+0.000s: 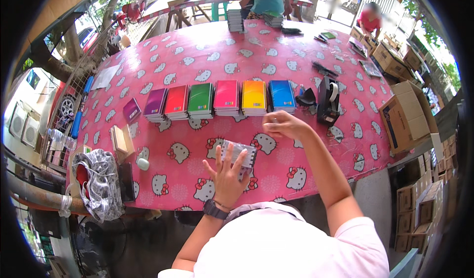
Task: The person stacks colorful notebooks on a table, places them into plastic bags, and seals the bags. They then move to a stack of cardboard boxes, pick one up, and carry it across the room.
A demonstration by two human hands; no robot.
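My left hand (227, 178), with a dark watch on its wrist, lies with fingers spread over a small spiral notebook (250, 152). The notebook shows a pale grey face, and its dark binding is along the right side. My right hand (284, 125) is raised just in front of the yellow and blue stacks, its fingers curled together; whatever they may pinch is too small to tell. A row of notebook stacks runs across the table: purple (156, 101), red (177, 100), green (201, 98), pink (226, 95), yellow (254, 95) and blue (281, 95).
Right of the row stand a black tape dispenser (326, 105) and a brush (324, 69). A lone purple notebook (132, 109) lies left. Patterned cloth (101, 184) sits at the left edge, a cardboard box (407, 112) at the right. Other people work beyond the table.
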